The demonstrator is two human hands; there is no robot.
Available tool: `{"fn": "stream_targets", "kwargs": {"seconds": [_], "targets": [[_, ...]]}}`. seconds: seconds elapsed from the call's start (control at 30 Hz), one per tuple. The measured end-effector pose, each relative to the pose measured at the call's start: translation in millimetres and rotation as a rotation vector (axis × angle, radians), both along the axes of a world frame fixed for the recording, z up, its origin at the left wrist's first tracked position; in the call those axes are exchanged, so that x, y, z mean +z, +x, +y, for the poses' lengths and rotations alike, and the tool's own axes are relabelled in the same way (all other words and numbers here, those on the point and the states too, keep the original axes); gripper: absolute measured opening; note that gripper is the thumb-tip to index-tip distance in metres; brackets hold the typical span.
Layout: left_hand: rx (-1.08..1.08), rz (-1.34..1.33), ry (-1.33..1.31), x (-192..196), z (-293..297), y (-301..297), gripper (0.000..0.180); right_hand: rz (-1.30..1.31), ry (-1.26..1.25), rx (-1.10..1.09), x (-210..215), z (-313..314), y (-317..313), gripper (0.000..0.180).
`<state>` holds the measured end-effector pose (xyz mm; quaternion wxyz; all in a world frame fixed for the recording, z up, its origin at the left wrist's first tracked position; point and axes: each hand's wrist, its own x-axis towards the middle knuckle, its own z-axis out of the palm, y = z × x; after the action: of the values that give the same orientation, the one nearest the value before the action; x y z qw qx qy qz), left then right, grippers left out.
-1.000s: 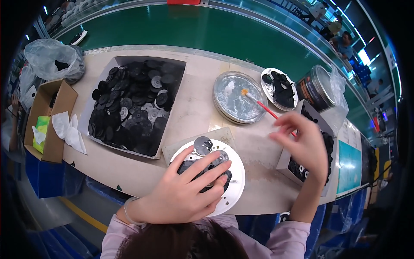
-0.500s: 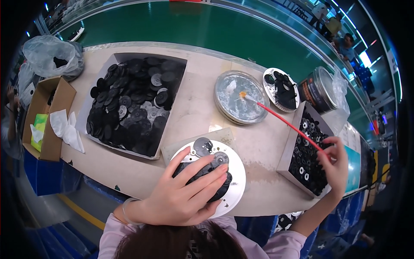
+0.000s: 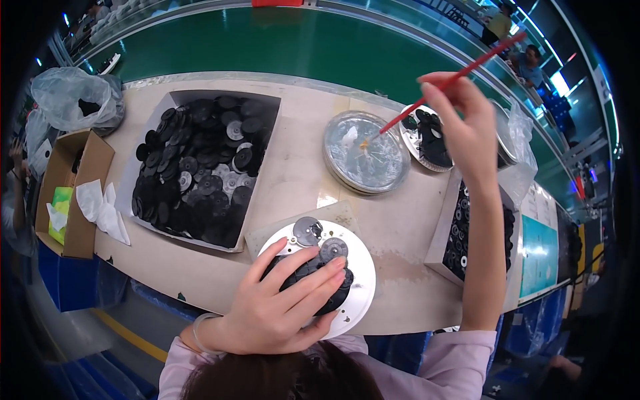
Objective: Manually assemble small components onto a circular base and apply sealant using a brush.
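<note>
My right hand (image 3: pixel 467 120) is raised at the right and pinches the long red handle of a brush (image 3: pixel 400 119). Its pale tip sits over a round clear dish (image 3: pixel 340 165), by a yellowish smear (image 3: pixel 364 145); whether they touch I cannot tell. Low in the middle, my left hand (image 3: pixel 280 303) is curved over a round white base plate (image 3: pixel 363 280) and holds it, fingers on its dark parts. Beyond my fingertips on the plate show a dark grey disc (image 3: pixel 307 231) and a grey gear (image 3: pixel 333 249). My palm hides part of the plate.
A large white box (image 3: pixel 267 107) of black discs stands on the left; a cardboard box (image 3: pixel 93 167) lies beyond. Behind my right forearm are a box of small black parts (image 3: pixel 459 240) and another plate of parts (image 3: pixel 433 150). A green surface (image 3: pixel 300 40) runs along the far side.
My right hand has risen and moved away from me, from over the small-parts box to near the dish, tilting the brush the other way. My left hand stays on the plate.
</note>
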<state>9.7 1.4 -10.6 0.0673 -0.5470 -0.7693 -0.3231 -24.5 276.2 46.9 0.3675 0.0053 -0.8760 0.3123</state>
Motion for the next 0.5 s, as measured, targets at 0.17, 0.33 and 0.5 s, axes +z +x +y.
{"fn": "stream_targets", "kwargs": {"seconds": [0.17,0.33,0.5], "targets": [[-0.009,0.057,-0.018,-2,-1,-1,0.033,-0.171,0.126,-0.046,-17,-6,-10,0.016],[0.009,0.055,0.005,-5,-2,-1,0.033,-0.224,0.158,0.053,-25,-14,9,0.012],[0.015,0.055,0.019,-6,-4,0,0.032,-0.133,-0.263,0.019,-12,-11,28,0.015]]}}
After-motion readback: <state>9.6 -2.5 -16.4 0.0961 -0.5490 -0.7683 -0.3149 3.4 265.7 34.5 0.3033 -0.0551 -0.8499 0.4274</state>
